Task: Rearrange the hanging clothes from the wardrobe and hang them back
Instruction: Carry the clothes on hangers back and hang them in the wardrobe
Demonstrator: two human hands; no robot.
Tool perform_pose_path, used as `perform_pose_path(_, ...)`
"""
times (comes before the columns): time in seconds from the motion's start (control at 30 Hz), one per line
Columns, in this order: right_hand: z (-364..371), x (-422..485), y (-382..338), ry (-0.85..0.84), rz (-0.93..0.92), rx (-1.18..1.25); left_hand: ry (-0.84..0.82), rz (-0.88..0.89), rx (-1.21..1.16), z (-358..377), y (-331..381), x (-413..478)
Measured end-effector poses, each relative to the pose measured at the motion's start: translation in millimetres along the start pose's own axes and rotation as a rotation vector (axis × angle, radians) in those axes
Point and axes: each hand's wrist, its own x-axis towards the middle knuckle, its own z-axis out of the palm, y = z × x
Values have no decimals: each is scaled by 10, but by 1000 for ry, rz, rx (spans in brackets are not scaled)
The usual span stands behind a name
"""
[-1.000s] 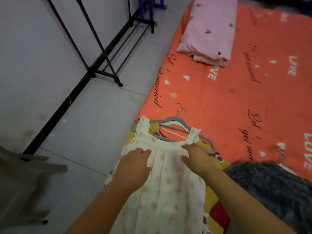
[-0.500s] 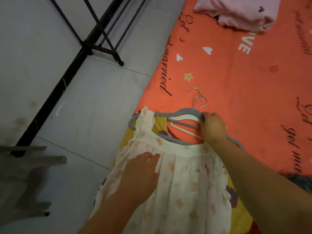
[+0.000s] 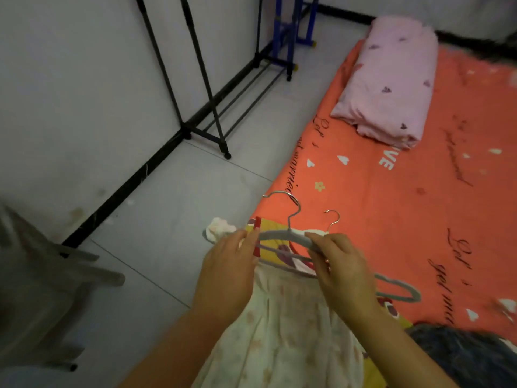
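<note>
A cream dress with a faint flower print (image 3: 282, 331) lies at the near edge of the orange bed (image 3: 391, 205), over a yellow and red garment (image 3: 275, 240). A grey hanger (image 3: 285, 236) with a metal hook is raised above the dress's neckline. My right hand (image 3: 338, 264) grips the hanger's right shoulder. My left hand (image 3: 226, 270) holds the dress's left strap at the hanger's left end. A second hanger (image 3: 333, 219) with its own hook lies just behind, and a grey hanger end (image 3: 402, 289) sticks out to the right.
A black clothes rack (image 3: 201, 107) stands along the white wall on the left, with a blue frame (image 3: 291, 32) behind it. A folded pink blanket (image 3: 391, 79) lies at the bed's far end. A dark garment (image 3: 461, 357) is at the bottom right, a grey stand (image 3: 42, 275) at the left.
My right hand went from the dress to the hanger and lifted it off the bed. My left hand moved up from the dress front to the left strap. The view tilted back up.
</note>
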Motion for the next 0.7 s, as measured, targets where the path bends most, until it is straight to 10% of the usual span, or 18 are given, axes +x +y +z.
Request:
perform_pose_path(0.3,-697,-291,-2212,-34,-339,178,336,-182,23,-1464,-554,-1586)
perform_pose_path(0.7,-689,-2065,-5837,-223,-861,493,1011,-534,252,-3295,-1235,-5791)
